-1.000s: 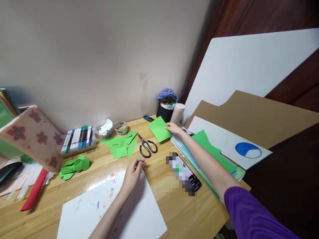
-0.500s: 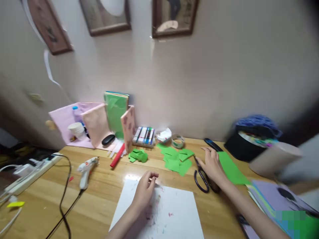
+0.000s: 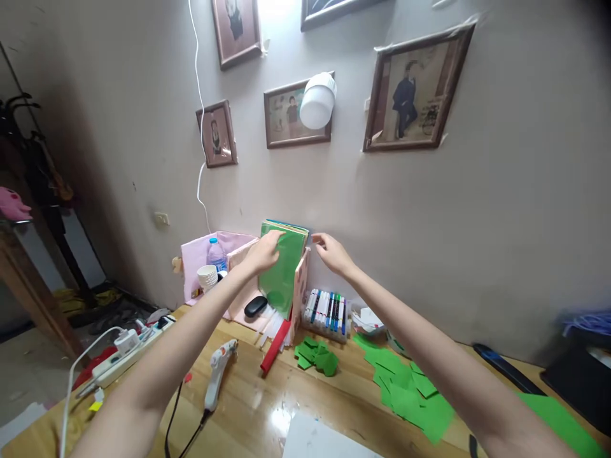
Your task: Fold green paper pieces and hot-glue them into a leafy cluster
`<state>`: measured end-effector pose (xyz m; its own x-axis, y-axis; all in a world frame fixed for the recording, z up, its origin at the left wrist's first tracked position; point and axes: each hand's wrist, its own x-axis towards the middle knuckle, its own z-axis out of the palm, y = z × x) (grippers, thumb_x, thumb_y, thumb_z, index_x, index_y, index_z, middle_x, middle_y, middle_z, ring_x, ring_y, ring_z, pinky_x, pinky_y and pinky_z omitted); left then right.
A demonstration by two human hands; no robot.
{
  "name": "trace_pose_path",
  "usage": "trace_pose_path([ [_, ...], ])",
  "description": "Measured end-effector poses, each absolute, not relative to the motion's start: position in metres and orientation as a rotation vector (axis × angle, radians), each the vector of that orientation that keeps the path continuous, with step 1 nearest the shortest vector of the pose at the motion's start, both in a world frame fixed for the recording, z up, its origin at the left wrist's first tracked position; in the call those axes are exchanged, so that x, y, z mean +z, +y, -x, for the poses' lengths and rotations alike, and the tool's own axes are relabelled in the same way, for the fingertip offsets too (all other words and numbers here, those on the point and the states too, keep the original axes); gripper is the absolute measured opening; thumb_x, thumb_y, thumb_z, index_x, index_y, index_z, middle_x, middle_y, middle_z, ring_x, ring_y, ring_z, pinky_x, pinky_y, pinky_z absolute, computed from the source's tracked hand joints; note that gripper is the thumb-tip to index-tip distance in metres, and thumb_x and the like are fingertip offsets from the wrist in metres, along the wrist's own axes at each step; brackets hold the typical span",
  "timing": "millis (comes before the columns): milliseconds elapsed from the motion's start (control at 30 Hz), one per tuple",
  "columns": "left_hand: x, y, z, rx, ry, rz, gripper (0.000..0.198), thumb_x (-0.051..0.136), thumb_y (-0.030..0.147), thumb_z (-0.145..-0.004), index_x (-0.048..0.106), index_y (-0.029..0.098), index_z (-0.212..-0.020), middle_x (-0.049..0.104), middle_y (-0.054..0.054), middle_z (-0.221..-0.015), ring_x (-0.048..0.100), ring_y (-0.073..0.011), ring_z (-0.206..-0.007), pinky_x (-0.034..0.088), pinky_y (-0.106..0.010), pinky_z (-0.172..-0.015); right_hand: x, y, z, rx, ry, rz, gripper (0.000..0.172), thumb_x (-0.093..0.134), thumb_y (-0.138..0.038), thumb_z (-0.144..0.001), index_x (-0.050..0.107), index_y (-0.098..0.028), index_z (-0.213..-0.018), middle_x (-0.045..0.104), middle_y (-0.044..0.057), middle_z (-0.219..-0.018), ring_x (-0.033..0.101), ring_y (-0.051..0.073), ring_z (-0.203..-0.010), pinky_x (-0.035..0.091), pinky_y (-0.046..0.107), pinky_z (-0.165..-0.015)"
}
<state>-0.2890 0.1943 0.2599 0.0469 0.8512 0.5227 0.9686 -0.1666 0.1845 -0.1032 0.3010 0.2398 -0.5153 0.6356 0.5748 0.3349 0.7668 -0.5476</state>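
Both arms stretch toward the wall at the back of the wooden desk [image 3: 248,407]. My left hand [image 3: 265,250] curls its fingers over the top edge of an upright stack of coloured paper sheets [image 3: 282,273] with a green sheet in front. My right hand [image 3: 331,252] hovers at the stack's top right corner, fingers bent and slightly apart, with nothing seen in it. The stack stands in a pink holder [image 3: 300,299] against the wall.
A pink box [image 3: 196,262] with a water bottle [image 3: 216,254] and paper cups [image 3: 207,277] stands left of the stack. Markers [image 3: 327,308], green paper pieces [image 3: 405,394], a red strip [image 3: 275,347], a glue gun [image 3: 217,371], a power strip [image 3: 125,351] and white paper [image 3: 324,440] lie on the desk.
Both hands have left the desk surface and reached up and back to the paper stack. The view has swung left and upward, showing framed pictures on the wall.
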Motion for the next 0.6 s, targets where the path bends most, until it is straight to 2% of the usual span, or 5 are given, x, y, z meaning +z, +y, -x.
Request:
trace_pose_path([
  [133, 0.268, 0.239, 0.304, -0.706, -1.919, 2.127, 0.069, 0.048, 0.009, -0.071, 0.029, 0.022, -0.136, 0.036, -0.012, -0.135, 0.053, -0.0227, -0.107, 0.041, -0.036, -0.092, 0.25, 0.331, 0.139, 0.505, -2.114, 0.789, 0.038, 0.038, -0.004, -0.077, 0.059, -0.012, -0.106, 0.062, 0.01, -0.108, 0.057, 0.016, -0.097, 0.042, 0.027, -0.086],
  [333, 0.256, 0.25, 0.302, -0.611, -1.949, 2.165, 0.067, 0.048, 0.01, -0.07, 0.036, 0.03, -0.132, 0.031, -0.01, -0.136, 0.062, -0.0213, -0.089, 0.046, -0.035, -0.083, 0.251, 0.338, 0.145, 0.473, -2.178, 0.776, 0.029, 0.043, -0.01, -0.08, 0.066, -0.019, -0.095, 0.063, 0.006, -0.1, 0.059, 0.012, -0.087, 0.043, 0.021, -0.079],
  [467, 0.253, 0.243, 0.305, -0.624, -1.93, 2.174, 0.066, 0.047, 0.009, -0.07, 0.034, 0.029, -0.132, 0.029, -0.009, -0.139, 0.062, -0.0213, -0.091, 0.046, -0.035, -0.085, 0.265, 0.339, 0.148, 0.427, -2.194, 0.856, 0.022, 0.051, -0.016, -0.079, 0.064, -0.016, -0.097, 0.066, 0.006, -0.095, 0.059, 0.014, -0.084, 0.043, 0.022, -0.075],
  [600, 0.253, 0.238, 0.31, -0.64, -1.896, 2.201, 0.064, 0.047, 0.008, -0.07, 0.036, 0.028, -0.131, 0.031, -0.007, -0.139, 0.055, -0.0239, -0.107, 0.044, -0.035, -0.09, 0.279, 0.345, 0.155, 0.387, -2.223, 0.995, 0.018, 0.05, -0.018, -0.082, 0.068, -0.014, -0.083, 0.069, 0.008, -0.081, 0.061, 0.014, -0.073, 0.043, 0.022, -0.066],
])
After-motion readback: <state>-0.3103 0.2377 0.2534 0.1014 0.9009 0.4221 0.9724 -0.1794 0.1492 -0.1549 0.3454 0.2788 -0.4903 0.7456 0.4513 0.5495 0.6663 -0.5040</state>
